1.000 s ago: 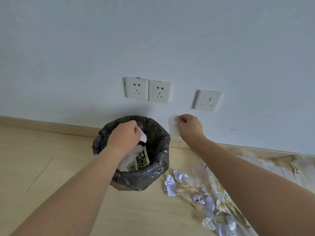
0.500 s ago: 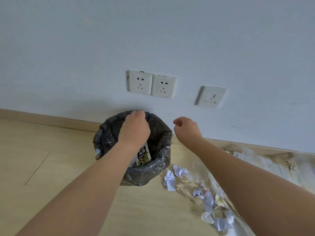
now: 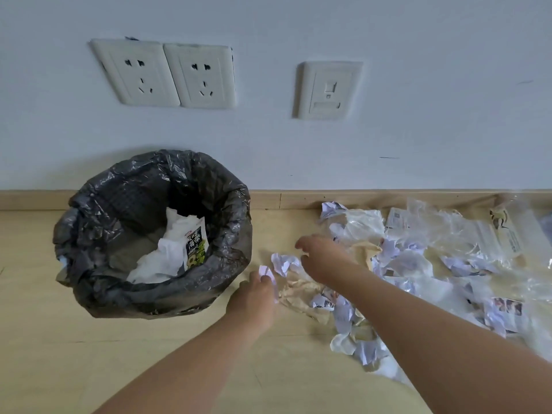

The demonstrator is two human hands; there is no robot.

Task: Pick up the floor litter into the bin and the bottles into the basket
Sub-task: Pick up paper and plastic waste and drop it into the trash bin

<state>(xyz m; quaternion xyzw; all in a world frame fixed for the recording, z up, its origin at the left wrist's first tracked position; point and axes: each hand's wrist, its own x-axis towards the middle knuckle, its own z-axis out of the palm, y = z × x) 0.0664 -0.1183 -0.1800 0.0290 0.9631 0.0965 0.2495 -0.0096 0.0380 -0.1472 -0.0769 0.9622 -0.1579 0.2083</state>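
Both hands have come down from the round bin lined with a black plastic bag (image 3: 98, 234) to the crumpled white and tan paper litter (image 3: 301, 289) on the wooden floor (image 3: 89, 354). Left hand (image 3: 254, 300) pinches a small white paper ball (image 3: 266, 271) beside the bin. Right hand (image 3: 321, 261) hovers over the pile, fingers loosely spread and holding nothing. White paper lies inside the bin.

bin liner (image 3: 89, 234): black | crumpled paper (image 3: 285, 262): white-lilac | wrapper (image 3: 301, 294): tan | floor (image 3: 59, 354): pale wood | sockets (image 3: 167, 74): white

2 bare forearms (image 3: 191, 363), no sleeves, hands ungloved.
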